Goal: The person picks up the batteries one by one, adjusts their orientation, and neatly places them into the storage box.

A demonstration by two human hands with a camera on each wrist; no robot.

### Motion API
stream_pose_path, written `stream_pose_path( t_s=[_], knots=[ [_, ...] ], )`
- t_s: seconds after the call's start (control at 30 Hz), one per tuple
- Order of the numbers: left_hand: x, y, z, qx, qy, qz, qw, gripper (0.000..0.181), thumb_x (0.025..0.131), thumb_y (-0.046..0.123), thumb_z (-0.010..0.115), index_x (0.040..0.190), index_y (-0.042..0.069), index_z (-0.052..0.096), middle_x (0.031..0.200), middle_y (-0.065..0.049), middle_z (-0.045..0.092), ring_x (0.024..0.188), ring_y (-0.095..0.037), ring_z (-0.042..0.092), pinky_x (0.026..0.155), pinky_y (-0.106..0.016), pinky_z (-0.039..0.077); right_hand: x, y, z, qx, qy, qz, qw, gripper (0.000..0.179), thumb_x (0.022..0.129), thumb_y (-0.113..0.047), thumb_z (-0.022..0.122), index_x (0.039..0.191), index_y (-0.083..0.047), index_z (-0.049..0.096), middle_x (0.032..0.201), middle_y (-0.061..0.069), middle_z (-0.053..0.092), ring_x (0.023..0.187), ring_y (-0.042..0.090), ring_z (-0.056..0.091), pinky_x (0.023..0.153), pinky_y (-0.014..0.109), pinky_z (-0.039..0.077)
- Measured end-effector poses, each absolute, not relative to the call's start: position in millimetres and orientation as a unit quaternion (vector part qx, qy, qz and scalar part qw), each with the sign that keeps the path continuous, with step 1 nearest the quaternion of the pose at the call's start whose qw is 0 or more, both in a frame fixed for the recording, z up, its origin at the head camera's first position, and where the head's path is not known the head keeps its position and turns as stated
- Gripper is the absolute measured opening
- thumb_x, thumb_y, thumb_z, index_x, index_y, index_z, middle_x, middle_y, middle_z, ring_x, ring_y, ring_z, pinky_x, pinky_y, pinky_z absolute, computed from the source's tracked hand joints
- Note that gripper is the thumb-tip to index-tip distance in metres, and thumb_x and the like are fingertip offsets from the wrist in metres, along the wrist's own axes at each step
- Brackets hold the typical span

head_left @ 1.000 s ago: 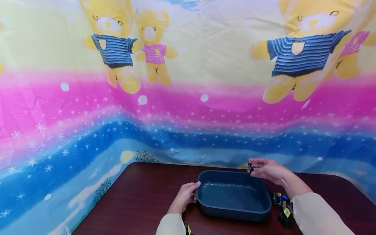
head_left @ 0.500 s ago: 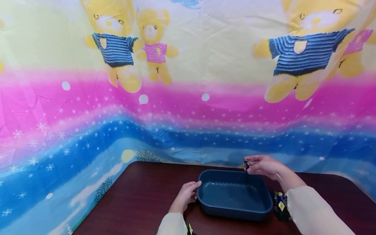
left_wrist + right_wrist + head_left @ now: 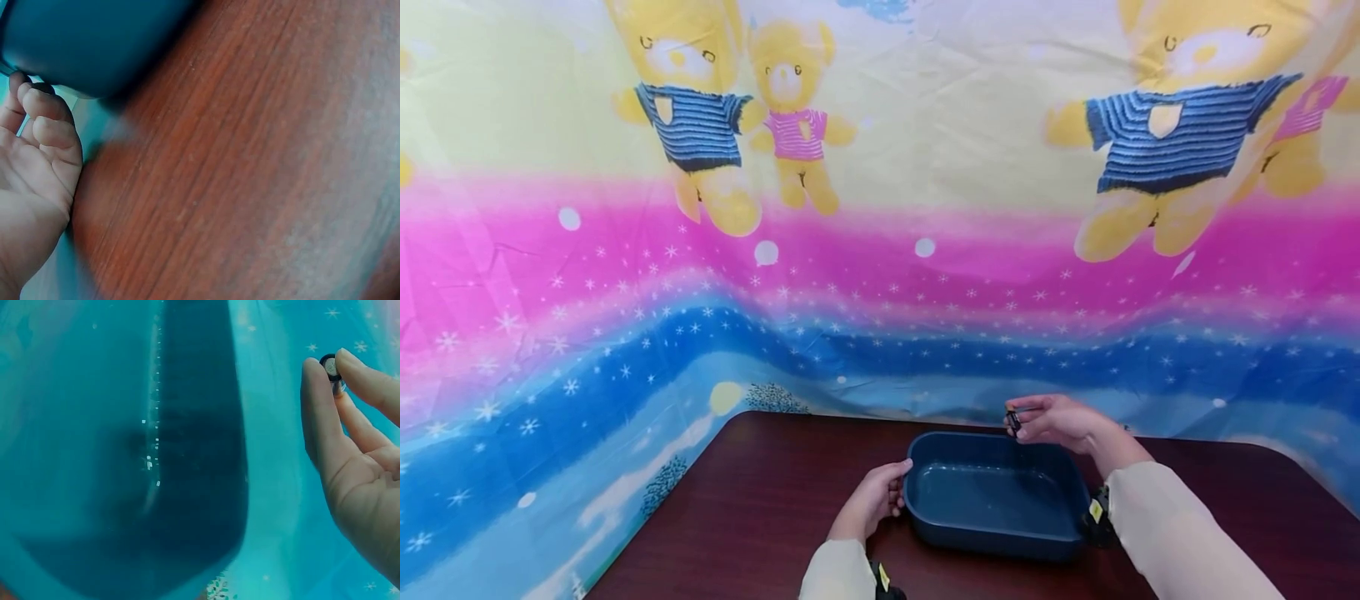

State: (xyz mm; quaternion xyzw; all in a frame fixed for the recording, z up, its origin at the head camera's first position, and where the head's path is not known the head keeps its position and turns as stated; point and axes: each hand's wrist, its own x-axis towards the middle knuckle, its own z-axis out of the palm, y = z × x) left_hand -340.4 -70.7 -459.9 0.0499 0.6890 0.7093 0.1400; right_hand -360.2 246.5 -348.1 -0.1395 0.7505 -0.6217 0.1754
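Observation:
A dark blue rectangular plastic basin stands on the table, its inside bare where it shows. My left hand grips the basin's left rim, thumb on top; in the left wrist view the curled fingers meet the rim. Above the basin's far side, my right hand pinches a small black battery between thumb and fingertips. The right wrist view shows the round pale end of that battery, held clear of the basin wall.
The dark red-brown table has rounded far corners. Right behind it hangs a cloth backdrop printed with bears and snowflakes. A black strapped device on the right wrist sits beside the basin's right rim.
My right hand has moved left with the battery, along the basin's far rim. Several batteries seen earlier right of the basin are now hidden by the right forearm. The left hand stays put.

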Motion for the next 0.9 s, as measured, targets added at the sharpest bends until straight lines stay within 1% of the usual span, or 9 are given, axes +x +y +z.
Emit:
stream_pose_path(
  t_s=[0.13,0.23,0.3,0.37,0.5,0.6,0.7,0.8,0.9],
  knots=[
    [-342.3,-70.4,-460.7,0.055,0.693,0.704,0.144,0.041,0.088,0.047,0.056,0.096,0.006,0.056,0.07,0.0,0.047,0.063,-0.015,0.044,0.055,-0.026,0.039,-371.4,244.8,-355.6,-0.16,0.738,-0.625,0.198,0.072,0.082,0.003,0.065,0.141,0.009,0.024,0.132,0.03,0.042,0.108,0.026,0.056,0.088,0.04,0.047],
    [-343.9,-70.4,-460.2,0.058,0.694,0.703,0.145,0.044,0.088,0.048,0.056,0.098,0.006,0.057,0.071,0.0,0.047,0.063,-0.015,0.044,0.055,-0.026,0.039,-380.2,243.0,-358.8,-0.188,0.726,-0.625,0.216,0.07,0.083,0.003,0.063,0.141,0.008,0.023,0.126,0.022,0.05,0.108,0.027,0.056,0.088,0.04,0.047],
    [-344.1,-71.1,-460.3,0.057,0.694,0.702,0.145,0.043,0.087,0.048,0.056,0.098,0.007,0.057,0.071,0.0,0.047,0.063,-0.015,0.044,0.055,-0.026,0.038,-385.1,242.3,-361.6,-0.208,0.72,-0.622,0.228,0.069,0.084,0.003,0.061,0.141,0.008,0.023,0.122,0.018,0.054,0.109,0.028,0.056,0.088,0.04,0.047],
    [-344.1,-71.9,-460.7,0.059,0.694,0.702,0.148,0.042,0.087,0.048,0.056,0.097,0.007,0.057,0.071,0.0,0.047,0.063,-0.015,0.044,0.054,-0.025,0.038,-387.7,242.5,-365.0,-0.222,0.715,-0.62,0.233,0.065,0.085,0.003,0.06,0.14,0.008,0.025,0.12,0.016,0.056,0.109,0.03,0.056,0.088,0.04,0.047],
    [-343.7,-71.6,-460.2,0.055,0.704,0.692,0.149,0.047,0.087,0.052,0.054,0.094,0.006,0.057,0.07,0.0,0.047,0.06,-0.015,0.042,0.052,-0.025,0.036,-392.8,242.1,-372.8,-0.233,0.705,-0.627,0.237,0.064,0.085,0.004,0.059,0.14,0.008,0.026,0.126,0.025,0.049,0.11,0.032,0.055,0.087,0.04,0.047],
    [-343.5,-69.7,-458.5,0.048,0.712,0.684,0.15,0.051,0.086,0.056,0.052,0.09,0.006,0.057,0.069,0.0,0.047,0.059,-0.014,0.041,0.052,-0.024,0.035,-397.0,241.8,-377.1,-0.238,0.698,-0.631,0.24,0.066,0.085,0.005,0.06,0.14,0.008,0.025,0.129,0.029,0.044,0.11,0.032,0.055,0.087,0.04,0.047],
    [-343.1,-69.4,-456.8,0.04,0.712,0.685,0.151,0.047,0.086,0.056,0.053,0.08,0.01,0.055,0.067,0.001,0.045,0.058,-0.013,0.041,0.052,-0.024,0.035,-399.7,240.3,-379.2,-0.249,0.698,-0.625,0.246,0.064,0.085,0.005,0.059,0.14,0.007,0.027,0.128,0.027,0.046,0.111,0.034,0.054,0.088,0.041,0.047],
    [-343.4,-69.7,-457.0,0.033,0.701,0.697,0.149,0.045,0.087,0.055,0.053,0.069,0.013,0.048,0.062,0.001,0.042,0.055,-0.013,0.039,0.049,-0.023,0.034,-401.8,236.1,-381.9,-0.261,0.695,-0.617,0.26,0.062,0.085,0.005,0.059,0.139,0.006,0.03,0.128,0.029,0.045,0.113,0.039,0.05,0.09,0.042,0.046],
    [-344.0,-69.7,-458.4,0.034,0.689,0.708,0.148,0.046,0.089,0.052,0.051,0.064,0.015,0.041,0.058,0.001,0.037,0.051,-0.012,0.037,0.047,-0.023,0.031,-403.6,231.3,-385.8,-0.269,0.691,-0.612,0.277,0.061,0.084,0.005,0.06,0.139,0.005,0.031,0.127,0.029,0.045,0.113,0.041,0.05,0.091,0.042,0.045]
  ],
)
